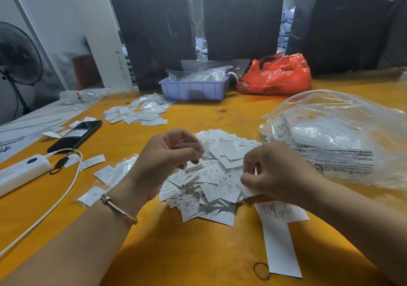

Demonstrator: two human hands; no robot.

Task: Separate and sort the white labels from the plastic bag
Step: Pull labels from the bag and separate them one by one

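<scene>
A heap of small white labels printed with sizes lies in the middle of the yellow table. My left hand hovers over the heap's left side, fingers curled, pinching a small label at the fingertips. My right hand is at the heap's right edge and pinches a white label between thumb and fingers. A large clear plastic bag with printed warnings lies just right of the heap. A second group of labels sits farther back on the left.
A long white strip lies near the front edge. A phone, a white power bank and its cable sit at left with a few loose labels. A purple tray and a red bag stand at the back.
</scene>
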